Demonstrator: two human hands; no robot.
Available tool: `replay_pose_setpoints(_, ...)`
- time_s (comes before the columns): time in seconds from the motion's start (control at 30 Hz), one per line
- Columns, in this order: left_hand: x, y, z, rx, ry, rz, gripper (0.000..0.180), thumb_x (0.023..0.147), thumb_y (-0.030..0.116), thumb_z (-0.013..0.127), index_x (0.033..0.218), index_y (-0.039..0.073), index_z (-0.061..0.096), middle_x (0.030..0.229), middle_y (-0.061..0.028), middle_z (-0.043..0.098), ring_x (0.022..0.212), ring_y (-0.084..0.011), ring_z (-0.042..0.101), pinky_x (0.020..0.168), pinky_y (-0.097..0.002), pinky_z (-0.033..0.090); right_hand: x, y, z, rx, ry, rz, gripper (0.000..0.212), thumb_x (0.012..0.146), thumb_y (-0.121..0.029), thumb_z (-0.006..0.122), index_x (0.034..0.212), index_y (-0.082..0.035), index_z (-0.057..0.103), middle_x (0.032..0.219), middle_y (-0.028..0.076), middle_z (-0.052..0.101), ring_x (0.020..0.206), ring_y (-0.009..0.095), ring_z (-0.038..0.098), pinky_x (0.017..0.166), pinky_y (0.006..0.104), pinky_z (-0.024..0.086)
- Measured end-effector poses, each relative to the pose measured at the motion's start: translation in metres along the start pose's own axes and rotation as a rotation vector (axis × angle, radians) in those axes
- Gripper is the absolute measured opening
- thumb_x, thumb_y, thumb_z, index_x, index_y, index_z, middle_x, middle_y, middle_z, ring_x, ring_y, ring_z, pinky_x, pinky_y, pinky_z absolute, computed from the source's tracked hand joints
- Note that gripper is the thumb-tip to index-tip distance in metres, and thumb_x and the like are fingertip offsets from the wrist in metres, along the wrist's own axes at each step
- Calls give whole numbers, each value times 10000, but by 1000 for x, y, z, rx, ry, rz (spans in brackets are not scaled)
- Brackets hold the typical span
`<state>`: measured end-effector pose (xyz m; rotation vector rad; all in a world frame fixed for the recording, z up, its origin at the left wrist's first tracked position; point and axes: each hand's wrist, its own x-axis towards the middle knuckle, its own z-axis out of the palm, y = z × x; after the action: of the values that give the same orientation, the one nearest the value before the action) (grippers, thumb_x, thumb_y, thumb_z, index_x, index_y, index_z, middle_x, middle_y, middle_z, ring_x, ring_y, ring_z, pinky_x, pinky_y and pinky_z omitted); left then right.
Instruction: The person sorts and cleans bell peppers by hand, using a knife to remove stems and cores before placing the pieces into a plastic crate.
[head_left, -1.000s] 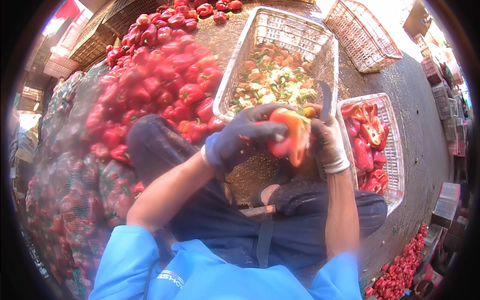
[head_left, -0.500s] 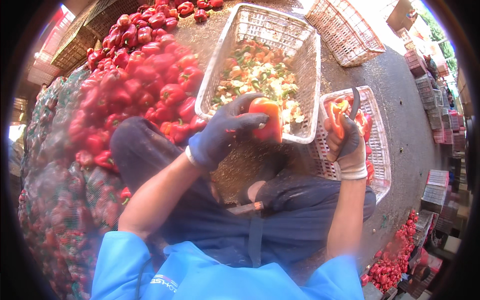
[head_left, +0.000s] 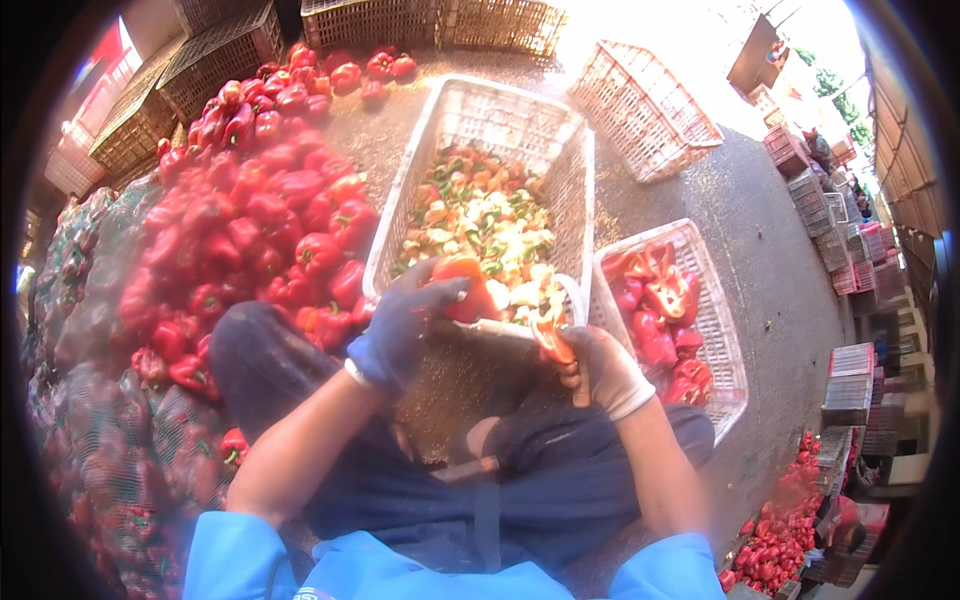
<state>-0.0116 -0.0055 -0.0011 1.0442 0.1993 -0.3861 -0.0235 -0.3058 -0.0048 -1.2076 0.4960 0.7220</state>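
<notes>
My left hand (head_left: 398,325), in a blue glove, is closed around a red bell pepper (head_left: 472,290) at the near rim of the large crate. My right hand (head_left: 603,370), in a grey and white glove, grips a knife; its light wooden handle (head_left: 581,390) sticks out below the fingers. The blade (head_left: 576,297) points up and curves. A cut strip of red pepper (head_left: 552,341) sits at the same fingers, beside the knife. Beyond both hands, the large white crate (head_left: 383,240) holds pale pepper cores and green stems (head_left: 480,225).
A smaller white crate (head_left: 735,375) with cut red peppers (head_left: 660,310) stands to the right. Whole red peppers (head_left: 250,215) are heaped at left, beside full net bags (head_left: 100,400). Another crate (head_left: 645,110) lies farther back. My crossed legs (head_left: 480,515) are below my hands.
My right hand has moved left from the smaller crate to the large crate's near rim, with knife and pepper piece. My left hand has shifted slightly left. The whole view has tilted upward.
</notes>
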Motion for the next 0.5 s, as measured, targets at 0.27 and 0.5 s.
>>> replay_pose_setpoints(0.27, 10, -5, 8, 105, 27, -123, 805, 873, 241, 849, 1537, -44, 494, 1188, -144, 720, 938, -201, 736, 678, -303, 596, 49, -271, -110, 13, 332, -505, 276, 1087, -407, 636, 1106, -132, 653, 922, 54, 718, 605, 51, 623, 445, 198, 469)
replay_pose_setpoints(0.5, 11, -10, -2, 702, 208, 367, 724, 799, 316, 881, 1361, -54, 614, 1165, -213, 741, 1043, -269, 750, 916, -376, 599, 28, -150, -1, -155, 127, -444, 432, 1056, -399, 696, 1341, -76, 673, 1003, 57, 749, 622, 31, 625, 458, 178, 453)
